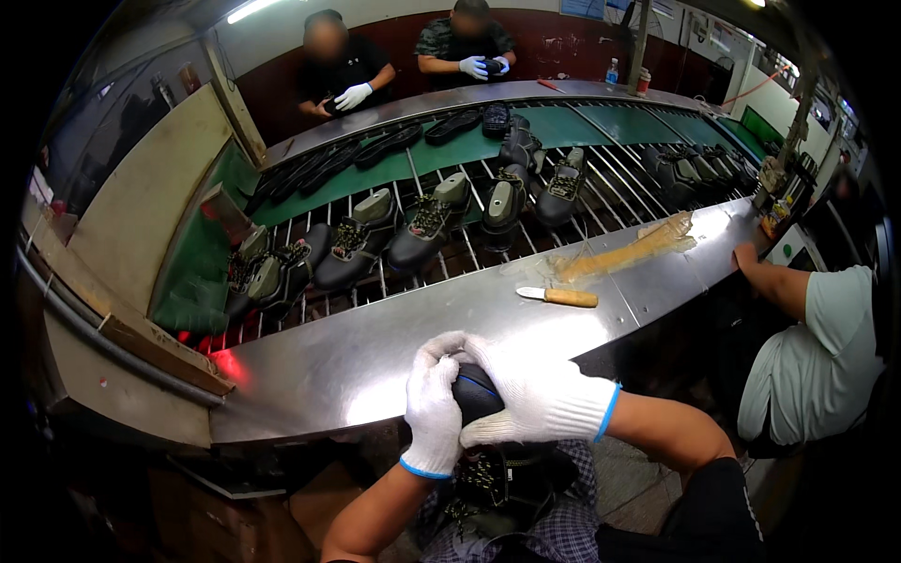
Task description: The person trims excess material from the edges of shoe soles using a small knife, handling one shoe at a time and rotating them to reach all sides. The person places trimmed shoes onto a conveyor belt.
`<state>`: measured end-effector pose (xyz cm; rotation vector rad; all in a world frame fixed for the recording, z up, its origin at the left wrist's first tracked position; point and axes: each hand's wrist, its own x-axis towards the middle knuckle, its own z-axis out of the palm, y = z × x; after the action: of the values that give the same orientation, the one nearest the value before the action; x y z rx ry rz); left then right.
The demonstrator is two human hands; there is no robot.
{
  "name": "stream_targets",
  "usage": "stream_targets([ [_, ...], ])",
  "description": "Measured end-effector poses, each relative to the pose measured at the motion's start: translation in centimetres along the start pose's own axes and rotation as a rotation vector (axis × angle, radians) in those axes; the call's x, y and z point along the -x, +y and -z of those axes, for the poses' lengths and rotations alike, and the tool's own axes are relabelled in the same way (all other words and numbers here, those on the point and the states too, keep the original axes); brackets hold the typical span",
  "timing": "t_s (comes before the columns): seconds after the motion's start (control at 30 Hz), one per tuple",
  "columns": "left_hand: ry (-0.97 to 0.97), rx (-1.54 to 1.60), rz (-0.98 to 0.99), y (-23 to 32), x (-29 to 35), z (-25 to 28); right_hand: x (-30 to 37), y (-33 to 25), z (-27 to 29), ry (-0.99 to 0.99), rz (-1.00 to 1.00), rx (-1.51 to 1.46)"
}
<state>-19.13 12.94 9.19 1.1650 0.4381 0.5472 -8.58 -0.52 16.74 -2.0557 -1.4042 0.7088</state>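
A black lace-up work shoe (477, 394) rests against my lap, its toe pointing up toward the metal bench. My left hand (434, 413), in a white knit glove with a blue cuff, wraps round the left side of the toe. From the right, my right hand (540, 389), gloved the same way, closes over the toe with its thumb across the near side. Below my hands show the shoe's dark upper and yellow-flecked laces; its sole is mostly hidden. A short knife (563, 296) with a wooden handle lies on the bench beyond my right hand.
Past the metal bench edge (310, 375) runs a rod conveyor (601, 174) carrying several black shoes (418, 235) and dark soles (389, 143). Brown tape (629, 253) sticks to the bench. Two people work opposite; another person (807, 347) sits close on my right.
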Motion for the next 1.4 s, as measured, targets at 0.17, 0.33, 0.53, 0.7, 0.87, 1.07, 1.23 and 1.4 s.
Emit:
stream_targets([
  [0.17,-0.038,0.252,0.153,-1.3,-0.2,2.7,2.4,-2.4,0.6,0.263,0.137,0.0],
  [0.33,-0.354,0.116,0.592,-3.7,2.0,8.0,6.2,-2.8,3.1,0.498,0.647,-0.036],
  [0.53,-0.156,0.266,0.127,-3.6,-4.3,7.1,11.0,9.2,-6.6,0.229,-0.036,-1.503],
  [0.7,-0.498,0.153,-0.011,-4.4,-5.7,3.9,10.9,10.5,-13.3,-0.007,-0.32,-0.565],
  [0.87,-0.698,-0.013,0.154,-6.7,-2.2,2.6,13.0,9.6,-12.9,-0.154,-0.34,-0.252],
  [1.07,-0.656,-0.065,0.18,-7.7,-3.2,0.8,6.4,5.4,-3.9,0.637,-0.137,-0.583],
  [1.23,-0.537,-0.082,0.04,-8.7,-3.1,2.9,6.6,4.9,-9.5,0.299,-0.139,0.005],
  [1.4,-0.422,-0.153,0.036,-7.8,-2.4,4.0,11.9,6.3,-15.5,0.501,-0.033,-0.077],
])
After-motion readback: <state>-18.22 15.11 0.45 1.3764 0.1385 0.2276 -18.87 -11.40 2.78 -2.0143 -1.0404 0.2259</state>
